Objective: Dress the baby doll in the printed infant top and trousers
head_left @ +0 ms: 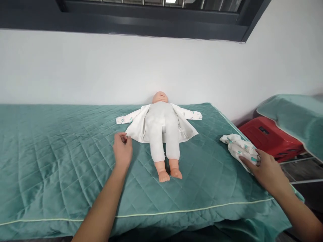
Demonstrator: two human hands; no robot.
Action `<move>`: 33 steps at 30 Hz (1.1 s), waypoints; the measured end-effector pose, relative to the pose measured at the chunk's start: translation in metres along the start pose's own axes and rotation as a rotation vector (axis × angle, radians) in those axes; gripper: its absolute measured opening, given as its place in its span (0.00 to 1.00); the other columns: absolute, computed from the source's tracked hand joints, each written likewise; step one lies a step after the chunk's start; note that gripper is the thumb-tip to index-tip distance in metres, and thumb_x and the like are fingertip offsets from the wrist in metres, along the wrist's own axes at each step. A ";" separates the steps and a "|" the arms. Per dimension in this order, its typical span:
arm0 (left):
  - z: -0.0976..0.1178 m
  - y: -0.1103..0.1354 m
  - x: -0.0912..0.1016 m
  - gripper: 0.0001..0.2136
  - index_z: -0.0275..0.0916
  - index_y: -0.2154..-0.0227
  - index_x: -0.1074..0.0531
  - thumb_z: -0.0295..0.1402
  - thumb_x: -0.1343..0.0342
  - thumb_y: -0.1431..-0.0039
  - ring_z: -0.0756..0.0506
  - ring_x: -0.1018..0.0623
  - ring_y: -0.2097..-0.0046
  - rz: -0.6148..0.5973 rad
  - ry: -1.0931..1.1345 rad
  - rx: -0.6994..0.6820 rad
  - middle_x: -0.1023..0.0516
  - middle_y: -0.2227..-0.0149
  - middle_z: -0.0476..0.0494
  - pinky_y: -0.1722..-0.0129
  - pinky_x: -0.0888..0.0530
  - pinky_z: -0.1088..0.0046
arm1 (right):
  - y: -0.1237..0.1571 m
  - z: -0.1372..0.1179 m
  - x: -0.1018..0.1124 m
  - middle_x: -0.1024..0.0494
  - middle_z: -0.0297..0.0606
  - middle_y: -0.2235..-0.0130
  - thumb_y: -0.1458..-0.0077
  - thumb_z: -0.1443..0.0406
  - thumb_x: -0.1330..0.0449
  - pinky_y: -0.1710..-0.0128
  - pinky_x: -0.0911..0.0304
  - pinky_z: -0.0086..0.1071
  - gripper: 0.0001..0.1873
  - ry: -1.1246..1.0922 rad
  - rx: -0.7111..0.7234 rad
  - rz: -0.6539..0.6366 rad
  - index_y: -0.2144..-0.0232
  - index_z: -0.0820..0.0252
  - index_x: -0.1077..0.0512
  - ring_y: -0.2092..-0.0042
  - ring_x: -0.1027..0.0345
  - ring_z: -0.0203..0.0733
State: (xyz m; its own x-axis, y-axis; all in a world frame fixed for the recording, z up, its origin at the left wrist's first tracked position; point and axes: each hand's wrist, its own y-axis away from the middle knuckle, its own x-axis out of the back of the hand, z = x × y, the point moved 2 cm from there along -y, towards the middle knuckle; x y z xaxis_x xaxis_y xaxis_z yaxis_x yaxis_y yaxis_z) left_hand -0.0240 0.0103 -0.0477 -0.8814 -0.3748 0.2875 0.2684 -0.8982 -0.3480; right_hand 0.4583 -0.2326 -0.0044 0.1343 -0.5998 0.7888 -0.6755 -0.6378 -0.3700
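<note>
A baby doll [163,117] lies on its back with its head toward the wall, its torso and legs white cloth, its feet bare. Its arms are in the sleeves of a white baby jacket [137,130], which is spread open under it; the sleeves carry a small green print. My left hand [122,149] is by the jacket's lower left corner, fingers loosely curled and thumb apart; whether the fingertips touch the hem I cannot tell. At the right, my right hand [268,169] grips a bunched white baby garment [239,148] with green print between thumb and fingers.
Under the doll is a green quilted bedspread [63,161] with a pale piped edge. A white wall [101,67] rises behind it, below a dark window frame [151,25]. Beyond the right edge are a red case [270,136] and another green cover [295,114].
</note>
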 end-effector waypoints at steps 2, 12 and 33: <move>0.003 0.008 0.003 0.07 0.42 0.59 0.30 0.32 0.44 0.39 0.44 0.25 0.62 -0.059 -0.043 -0.076 0.27 0.66 0.48 0.59 0.29 0.65 | -0.006 0.007 -0.006 0.30 0.40 0.74 0.67 0.56 0.25 0.56 0.39 0.59 0.19 -0.061 -0.109 -0.046 0.77 0.48 0.31 0.63 0.30 0.63; 0.048 0.042 -0.023 0.11 0.40 0.57 0.26 0.28 0.53 0.34 0.37 0.28 0.45 -0.654 -0.628 -0.709 0.23 0.51 0.38 0.49 0.30 0.57 | 0.015 -0.081 0.014 0.22 0.53 0.52 0.49 0.66 0.40 0.53 0.33 0.55 0.21 0.316 0.349 -0.132 0.51 0.59 0.27 0.51 0.28 0.66; 0.040 0.026 -0.037 0.06 0.41 0.62 0.27 0.30 0.49 0.36 0.38 0.27 0.48 -0.643 -0.686 -0.508 0.24 0.52 0.39 0.52 0.30 0.59 | 0.022 -0.187 -0.127 0.19 0.45 0.56 0.42 0.58 0.43 0.56 0.35 0.41 0.22 -0.234 -0.136 -0.202 0.47 0.60 0.37 0.54 0.25 0.53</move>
State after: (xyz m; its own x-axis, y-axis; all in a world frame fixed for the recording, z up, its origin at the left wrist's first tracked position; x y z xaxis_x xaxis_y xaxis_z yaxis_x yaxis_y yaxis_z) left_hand 0.0317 -0.0086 -0.0319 -0.3505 -0.0559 0.9349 -0.5017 -0.8317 -0.2378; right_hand 0.2906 -0.0805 -0.0209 0.4277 -0.5724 0.6996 -0.7069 -0.6942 -0.1358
